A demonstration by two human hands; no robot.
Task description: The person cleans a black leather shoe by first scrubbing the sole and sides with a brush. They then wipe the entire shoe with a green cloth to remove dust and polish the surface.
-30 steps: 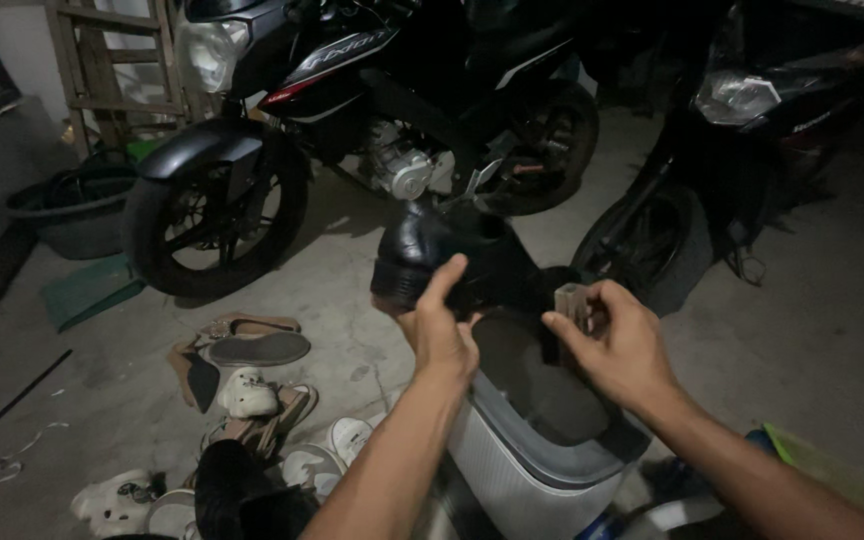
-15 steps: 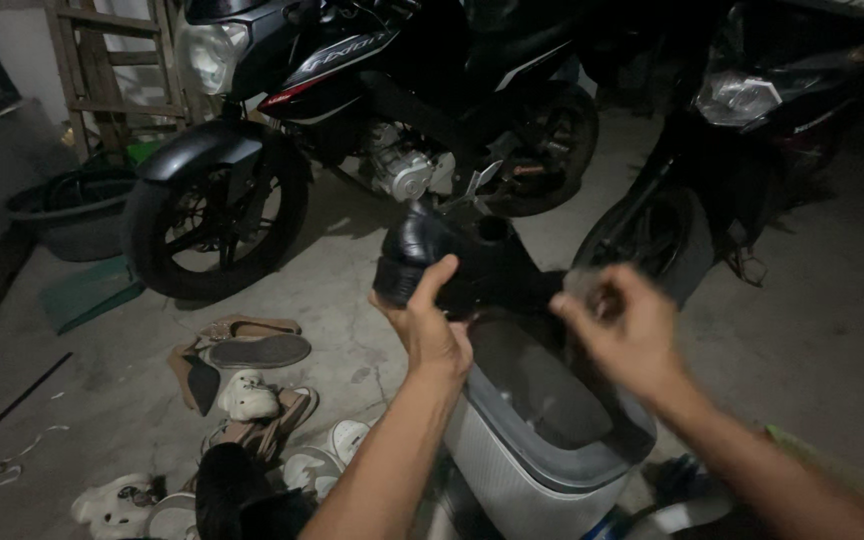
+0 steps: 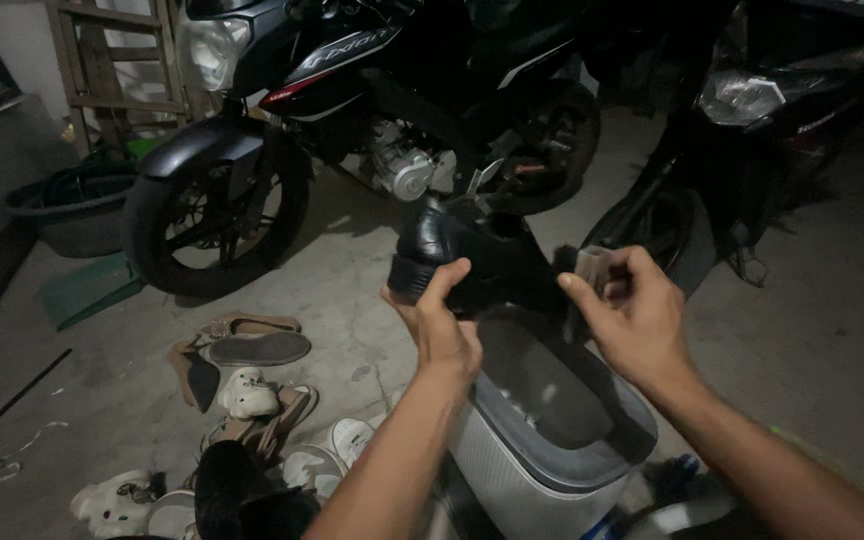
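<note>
Left hand point(image 3: 442, 325) gripped 1 black shoe point(image 3: 472, 262) by its sole, toe pointing left, long axis roughly level, above the grey-rimmed white bin point(image 3: 537, 480). Right hand point(image 3: 632, 315), just right of the shoe's heel, pinched 1 small brush point(image 3: 592, 268) against it. Behind the shoe stood 2 motorcycles point(image 3: 352, 110).

black shoe point(image 3: 472, 262) sits higher and further right than before | left hand point(image 3: 442, 325) rises with it | right hand point(image 3: 632, 315) lifts small brush point(image 3: 592, 268) to heel
</note>
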